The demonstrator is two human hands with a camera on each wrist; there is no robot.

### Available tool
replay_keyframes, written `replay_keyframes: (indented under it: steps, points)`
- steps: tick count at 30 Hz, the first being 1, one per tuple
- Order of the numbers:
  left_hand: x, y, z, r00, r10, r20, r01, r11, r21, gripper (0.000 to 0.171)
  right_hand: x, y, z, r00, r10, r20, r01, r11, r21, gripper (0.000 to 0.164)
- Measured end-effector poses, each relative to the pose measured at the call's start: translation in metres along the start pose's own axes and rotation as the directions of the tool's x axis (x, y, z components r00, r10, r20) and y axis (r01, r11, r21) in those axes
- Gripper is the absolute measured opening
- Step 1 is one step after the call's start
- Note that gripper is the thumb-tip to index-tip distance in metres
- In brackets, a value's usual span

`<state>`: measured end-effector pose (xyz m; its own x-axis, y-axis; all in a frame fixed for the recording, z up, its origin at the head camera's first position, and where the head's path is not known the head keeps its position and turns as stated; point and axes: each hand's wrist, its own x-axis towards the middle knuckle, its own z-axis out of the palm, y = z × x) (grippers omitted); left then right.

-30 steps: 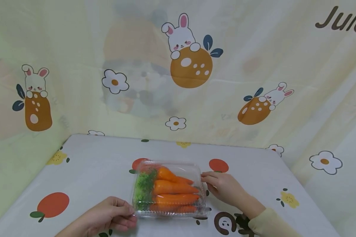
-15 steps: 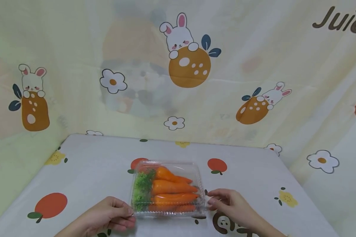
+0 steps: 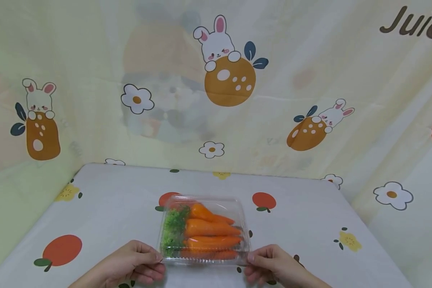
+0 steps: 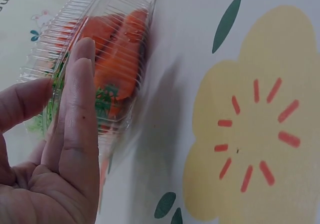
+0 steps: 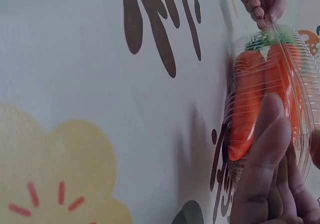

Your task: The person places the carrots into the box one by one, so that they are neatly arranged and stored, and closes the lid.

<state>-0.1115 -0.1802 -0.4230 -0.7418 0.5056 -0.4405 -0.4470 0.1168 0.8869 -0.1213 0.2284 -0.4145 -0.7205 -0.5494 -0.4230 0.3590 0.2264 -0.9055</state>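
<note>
A clear plastic clamshell container (image 3: 226,203) lies on the table with its lid down. Through the lid show several orange carrots (image 3: 212,228), their leafy green tops (image 3: 174,228) to the left. My left hand (image 3: 137,261) pinches the rim at the near left corner, thumb above and fingers beneath. At the near right corner my right hand (image 3: 273,265) holds the rim the same way. In the left wrist view the fingers (image 4: 80,119) lie along the ribbed underside. The right wrist view has the right fingers (image 5: 267,156) under the rim, the thumb mostly out of frame.
The table (image 3: 122,200) wears a white cloth printed with fruit and flowers. Behind it and along both sides hangs a pale curtain (image 3: 158,132) with rabbit pictures, meeting the table's back edge.
My right hand has come down along the container's right side toward me and now grips its near right corner. My left hand keeps its hold; the container has stayed nearly in place.
</note>
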Motion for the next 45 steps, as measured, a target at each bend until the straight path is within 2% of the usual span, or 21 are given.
replay_keyframes:
  steps: [8,13,20,36,45]
  points:
    - [0.0022,-0.0021,-0.0025,0.999,0.008,0.036,-0.007,1.000,-0.028,0.031,-0.0005,0.0020,-0.0009,0.996,-0.010,0.090,0.007,0.999,0.040,0.038]
    - [0.0030,-0.0028,-0.0049,0.997,0.031,0.074,-0.028,0.999,-0.040,0.032,-0.0003,0.0023,-0.0016,0.994,-0.017,0.108,0.012,0.999,0.051,0.036]
    - [0.0046,-0.0054,-0.0069,0.993,0.071,0.100,-0.066,0.997,-0.051,0.030,-0.0012,0.0014,-0.0040,0.996,0.003,0.085,-0.005,1.000,0.018,0.040]
    - [0.0074,-0.0074,-0.0089,0.989,0.110,0.098,-0.108,0.994,-0.030,0.027,-0.0022,0.0002,-0.0018,0.998,-0.002,0.069,0.003,1.000,-0.016,0.042]
    - [0.0091,-0.0072,-0.0072,0.993,0.105,0.062,-0.105,0.994,-0.019,0.027,-0.0004,0.0051,-0.0019,1.000,0.010,0.026,-0.010,1.000,-0.021,0.040]
